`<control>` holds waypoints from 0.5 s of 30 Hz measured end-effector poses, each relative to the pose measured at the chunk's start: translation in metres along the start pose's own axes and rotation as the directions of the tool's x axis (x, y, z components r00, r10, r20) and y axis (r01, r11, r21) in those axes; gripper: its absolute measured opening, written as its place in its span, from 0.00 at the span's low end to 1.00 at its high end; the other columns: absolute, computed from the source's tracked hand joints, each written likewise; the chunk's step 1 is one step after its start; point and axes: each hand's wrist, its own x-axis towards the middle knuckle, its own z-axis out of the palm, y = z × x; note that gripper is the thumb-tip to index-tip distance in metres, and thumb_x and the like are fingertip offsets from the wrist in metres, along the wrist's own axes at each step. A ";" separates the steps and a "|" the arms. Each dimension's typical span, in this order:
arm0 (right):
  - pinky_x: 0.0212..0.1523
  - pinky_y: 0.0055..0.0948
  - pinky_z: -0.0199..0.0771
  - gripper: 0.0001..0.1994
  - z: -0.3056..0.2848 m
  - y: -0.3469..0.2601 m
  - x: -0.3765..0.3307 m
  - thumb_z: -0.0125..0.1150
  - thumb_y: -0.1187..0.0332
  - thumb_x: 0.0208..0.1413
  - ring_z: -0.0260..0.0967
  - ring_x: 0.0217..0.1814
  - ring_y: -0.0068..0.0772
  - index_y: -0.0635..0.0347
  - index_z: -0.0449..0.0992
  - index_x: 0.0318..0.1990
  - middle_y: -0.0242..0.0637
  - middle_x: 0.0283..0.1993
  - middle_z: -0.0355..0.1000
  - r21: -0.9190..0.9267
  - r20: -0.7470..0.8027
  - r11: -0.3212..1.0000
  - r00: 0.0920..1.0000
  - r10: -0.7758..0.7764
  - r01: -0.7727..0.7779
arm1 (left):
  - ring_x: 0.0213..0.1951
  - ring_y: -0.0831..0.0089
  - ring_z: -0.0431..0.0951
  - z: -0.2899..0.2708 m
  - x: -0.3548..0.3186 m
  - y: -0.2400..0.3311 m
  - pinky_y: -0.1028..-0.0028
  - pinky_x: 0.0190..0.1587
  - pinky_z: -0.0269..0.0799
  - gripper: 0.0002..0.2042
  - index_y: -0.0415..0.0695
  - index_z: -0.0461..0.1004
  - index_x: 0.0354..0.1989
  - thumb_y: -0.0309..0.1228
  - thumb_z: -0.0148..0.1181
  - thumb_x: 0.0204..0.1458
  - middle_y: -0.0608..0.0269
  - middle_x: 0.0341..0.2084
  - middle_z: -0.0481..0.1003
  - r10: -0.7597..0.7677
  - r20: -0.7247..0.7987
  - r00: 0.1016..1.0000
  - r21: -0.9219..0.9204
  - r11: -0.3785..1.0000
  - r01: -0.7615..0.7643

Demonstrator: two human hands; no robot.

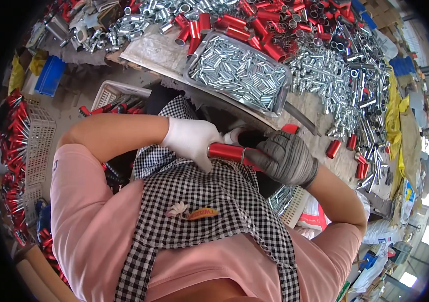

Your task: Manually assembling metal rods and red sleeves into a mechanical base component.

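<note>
A red metal tube (227,152) lies crosswise in front of my checked apron, with a silvery ring near its right part. My left hand (190,141), in a white glove, is closed around its left end. In a grey knit glove, my right hand (290,160) wraps the right end, and its fingers cover that part. Behind the gloves, a pale ring-shaped piece (232,137) shows only partly. Just beyond my hands, a clear plastic tray (281,103) full of short silvery pins (237,70) sits on the workbench.
Loose red tubes (234,31) and silvery metal fittings (320,70) are heaped along the bench (154,53). A few red tubes (333,149) lie at the bench's right. White crates (38,141) with red-handled parts stand at left, beside a blue bin (50,75).
</note>
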 end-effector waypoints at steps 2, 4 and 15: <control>0.36 0.38 0.77 0.21 0.016 -0.013 0.000 0.67 0.71 0.44 0.75 0.33 0.41 0.57 0.76 0.49 0.40 0.34 0.76 0.194 -0.022 0.855 0.870 0.493 -0.480 | 0.24 0.59 0.80 0.000 -0.006 0.009 0.62 0.25 0.73 0.10 0.40 0.77 0.30 0.35 0.64 0.44 0.54 0.20 0.78 0.172 -0.379 0.909 0.439 0.899 0.013; 0.37 0.37 0.77 0.23 0.027 -0.016 0.000 0.68 0.69 0.46 0.74 0.33 0.38 0.58 0.73 0.52 0.40 0.37 0.75 0.303 0.194 0.671 0.734 0.651 -0.676 | 0.24 0.55 0.79 -0.004 -0.011 0.010 0.58 0.26 0.74 0.06 0.42 0.74 0.27 0.32 0.58 0.46 0.52 0.20 0.76 0.292 -0.529 0.797 0.697 0.685 0.212; 0.32 0.22 0.74 0.41 0.046 -0.028 0.029 0.73 0.47 0.43 0.67 0.29 0.16 0.69 0.66 0.57 0.27 0.33 0.72 0.658 0.599 -0.728 0.453 0.660 0.192 | 0.18 0.76 0.69 -0.080 -0.022 0.029 0.73 0.20 0.62 0.06 0.48 0.74 0.24 0.32 0.59 0.35 0.72 0.15 0.65 0.905 -0.017 0.424 0.933 -0.138 0.332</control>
